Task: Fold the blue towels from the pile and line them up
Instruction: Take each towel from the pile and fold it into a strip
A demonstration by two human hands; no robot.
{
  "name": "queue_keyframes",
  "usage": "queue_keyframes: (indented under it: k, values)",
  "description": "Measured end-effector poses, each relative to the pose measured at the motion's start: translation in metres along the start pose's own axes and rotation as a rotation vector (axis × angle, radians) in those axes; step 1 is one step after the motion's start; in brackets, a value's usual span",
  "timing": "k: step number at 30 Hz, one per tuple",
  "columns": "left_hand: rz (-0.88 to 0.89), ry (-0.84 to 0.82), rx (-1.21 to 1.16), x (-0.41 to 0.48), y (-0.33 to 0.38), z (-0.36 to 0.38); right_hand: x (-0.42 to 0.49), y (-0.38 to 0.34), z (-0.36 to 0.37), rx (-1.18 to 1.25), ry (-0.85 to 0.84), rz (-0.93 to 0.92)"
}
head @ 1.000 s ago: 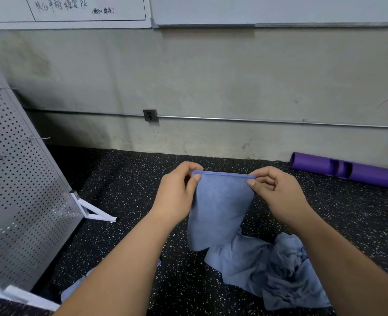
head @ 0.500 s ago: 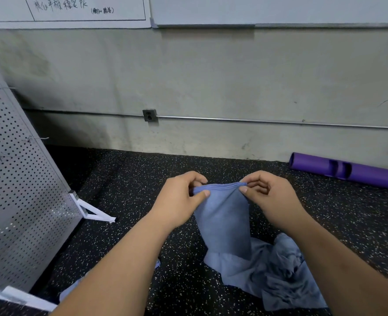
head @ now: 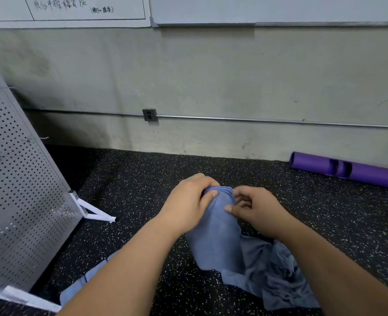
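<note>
Closer now, left hand (head: 188, 208) and right hand (head: 258, 212) pinch the soft blue towel (head: 215, 244) at its apparently doubled hem.

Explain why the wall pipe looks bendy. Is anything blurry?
Head view: the wide-angle lens bows the wall pipe; light is soft, no glare; the left hand, right hand and blue towel are sharp; the pegboard blurs near its bottom corner.

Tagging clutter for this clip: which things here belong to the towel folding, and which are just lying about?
Job: held towel, gripped at its top by left hand and right hand; towel pile; blue cloth under the left forearm.
Lying about: purple tube; pegboard; outlet; whiteboard.
</note>
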State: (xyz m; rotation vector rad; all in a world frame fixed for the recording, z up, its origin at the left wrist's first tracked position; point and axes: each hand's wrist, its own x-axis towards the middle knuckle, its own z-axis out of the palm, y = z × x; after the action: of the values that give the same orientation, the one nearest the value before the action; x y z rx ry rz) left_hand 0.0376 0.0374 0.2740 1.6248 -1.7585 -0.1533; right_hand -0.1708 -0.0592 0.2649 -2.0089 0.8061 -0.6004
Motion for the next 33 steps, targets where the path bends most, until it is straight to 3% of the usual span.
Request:
queue_keyframes:
  k: [11,16,26,33]
  values:
    - [0.047,-0.057,-0.051,-0.002,0.003,-0.007,-0.002,-0.003,0.01,-0.126,0.041,-0.122]
    - [0.009,0.086,-0.159,-0.001,0.0,-0.02,0.005,0.016,0.006,-0.403,-0.031,-0.033]
    - [-0.3,0.4,-0.438,-0.001,-0.028,-0.043,0.002,0.027,-0.02,-0.403,-0.104,0.08]
    - [-0.481,0.545,-0.358,-0.003,-0.054,-0.042,-0.003,0.019,-0.044,-0.362,0.091,0.083]
